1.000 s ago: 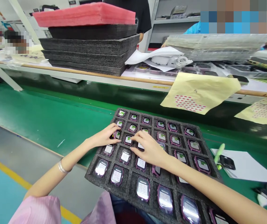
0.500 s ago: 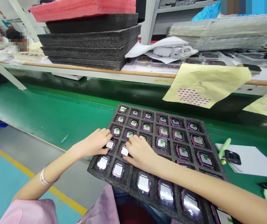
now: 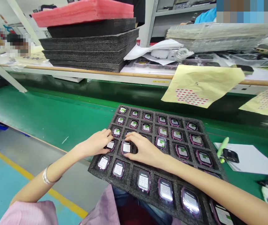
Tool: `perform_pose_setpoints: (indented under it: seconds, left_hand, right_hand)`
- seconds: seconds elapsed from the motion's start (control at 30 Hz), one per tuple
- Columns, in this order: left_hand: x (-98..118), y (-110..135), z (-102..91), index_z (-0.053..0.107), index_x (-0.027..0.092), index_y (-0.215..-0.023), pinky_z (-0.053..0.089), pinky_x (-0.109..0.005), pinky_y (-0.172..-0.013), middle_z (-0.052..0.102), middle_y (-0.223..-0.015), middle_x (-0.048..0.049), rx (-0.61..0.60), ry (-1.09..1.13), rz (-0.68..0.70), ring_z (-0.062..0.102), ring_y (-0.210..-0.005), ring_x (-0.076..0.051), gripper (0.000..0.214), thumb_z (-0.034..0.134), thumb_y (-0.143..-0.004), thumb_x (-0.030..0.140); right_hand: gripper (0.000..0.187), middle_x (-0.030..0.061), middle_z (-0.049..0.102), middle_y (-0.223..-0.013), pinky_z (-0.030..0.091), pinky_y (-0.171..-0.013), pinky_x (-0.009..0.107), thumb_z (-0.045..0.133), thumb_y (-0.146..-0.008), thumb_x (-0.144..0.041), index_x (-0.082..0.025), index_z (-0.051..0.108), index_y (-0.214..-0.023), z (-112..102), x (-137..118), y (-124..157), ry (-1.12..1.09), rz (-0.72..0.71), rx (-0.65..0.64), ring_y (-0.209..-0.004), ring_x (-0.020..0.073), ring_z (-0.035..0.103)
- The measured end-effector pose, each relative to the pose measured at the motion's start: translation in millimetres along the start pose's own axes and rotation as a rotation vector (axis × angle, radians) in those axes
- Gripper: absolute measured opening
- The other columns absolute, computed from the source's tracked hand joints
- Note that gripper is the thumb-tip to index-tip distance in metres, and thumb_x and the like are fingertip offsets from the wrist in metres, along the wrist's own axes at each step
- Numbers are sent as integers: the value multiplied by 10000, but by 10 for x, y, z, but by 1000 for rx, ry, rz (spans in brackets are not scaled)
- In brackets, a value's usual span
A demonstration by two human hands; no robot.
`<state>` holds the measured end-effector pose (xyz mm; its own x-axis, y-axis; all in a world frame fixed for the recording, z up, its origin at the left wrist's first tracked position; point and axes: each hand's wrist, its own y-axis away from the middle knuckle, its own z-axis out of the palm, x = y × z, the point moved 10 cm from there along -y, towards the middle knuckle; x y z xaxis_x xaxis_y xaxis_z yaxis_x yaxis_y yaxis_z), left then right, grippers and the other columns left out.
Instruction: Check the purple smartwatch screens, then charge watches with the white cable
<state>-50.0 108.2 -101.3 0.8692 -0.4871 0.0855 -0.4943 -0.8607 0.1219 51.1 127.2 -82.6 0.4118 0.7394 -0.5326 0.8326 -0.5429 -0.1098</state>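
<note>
A black foam tray [image 3: 134, 168] holds several square smartwatches with purple frames and lit screens, each in its own compartment. My left hand [image 3: 97, 143] is at the tray's left edge, its thumb and fingers closed on the sides of one smartwatch [image 3: 110, 145] in its slot. Just to the right, my right hand [image 3: 145, 150] curls its forefinger and thumb round the top and bottom edges of a second smartwatch [image 3: 126, 147], which shows a white menu. My right hand and forearm cover part of the tray behind them.
Under the tray is a green bench [image 3: 42, 109]. To the right lie white paper [image 3: 258, 159], a dark watch-like device [image 3: 230, 155] and a green pen-like tool [image 3: 223, 147]. Black foam sheets [image 3: 89, 47] are stacked on the shelf, from which a yellow sheet [image 3: 204, 84] hangs.
My right hand has shifted slightly right and its fingers have opened wider, uncovering more of the smartwatch between them. My left hand stays on the same watch. The view has moved a little.
</note>
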Motion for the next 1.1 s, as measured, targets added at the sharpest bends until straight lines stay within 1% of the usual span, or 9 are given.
perform_pose_setpoints:
  seconds: [0.13,0.2,0.33,0.4,0.5,0.67,0.73,0.97,1.1]
  left_hand:
    - [-90,20,-76,548,168,-1055,445,-417,-901,534,-1132,-112,105,453,60,511,-1064,-277,339,683,-744,187]
    - [-125,29,-95,539,190,-1125,414,-433,-978,547,-1195,-111,166,776,57,518,-1111,-262,393,680,-758,209]
    - [-41,-11,-77,535,193,-1161,486,-369,-883,620,-1132,-106,261,1483,35,614,-975,-226,494,740,-712,170]
    - [45,-54,-121,575,191,-1132,499,-292,-804,628,-1114,-94,339,1685,22,613,-944,-203,515,773,-660,131]
    - [191,-146,-179,639,174,-1065,471,-213,-775,618,-1138,-90,399,1839,-28,561,-1025,-194,498,782,-599,77]
    - [613,-352,-113,594,196,-1069,435,-203,-712,649,-1089,-109,135,2140,6,574,-859,-137,491,699,-622,21]
    - [689,-394,-59,568,196,-1103,427,-209,-718,657,-1042,-105,93,2159,-2,575,-864,-138,521,657,-631,-7]
    - [774,-390,26,512,188,-1191,498,-394,-812,604,-1031,-90,101,2137,-8,607,-973,-265,587,570,-630,26]
    - [776,-367,-77,488,190,-1143,535,-378,-751,615,-1041,-98,229,2044,-27,622,-925,-238,458,555,-717,37]
  right_hand:
    - [439,9,637,-771,541,-633,303,697,-799,-231,-176,481,-1178,-163,158,244,-774,178,7,-663,166,627]
    - [454,10,640,-778,518,-527,240,729,-766,-205,-188,467,-1137,-198,187,390,-1014,246,30,-613,141,614]
    - [463,47,627,-957,464,-418,150,766,-701,-133,-207,445,-1027,-287,261,632,-1159,328,191,-640,119,610]
    - [478,50,634,-938,447,-387,139,746,-721,-135,-208,420,-1062,-252,284,711,-1194,365,199,-554,92,582]
    - [518,68,638,-946,473,-404,156,748,-713,-140,-197,415,-1104,-237,288,778,-1229,345,196,-550,96,586]
    - [382,47,624,-838,474,-412,187,631,-837,-244,-176,450,-1167,-375,353,879,-1174,306,332,-580,144,626]
    - [360,18,602,-758,469,-412,198,596,-873,-289,-170,470,-1189,-420,395,917,-1111,325,391,-543,143,621]
    - [251,5,597,-702,390,-357,173,595,-892,-356,-175,553,-1060,-436,472,973,-967,363,440,-453,123,595]
    - [271,25,605,-735,435,-396,195,507,-942,-394,-178,568,-1095,-475,432,998,-962,320,437,-505,140,611]
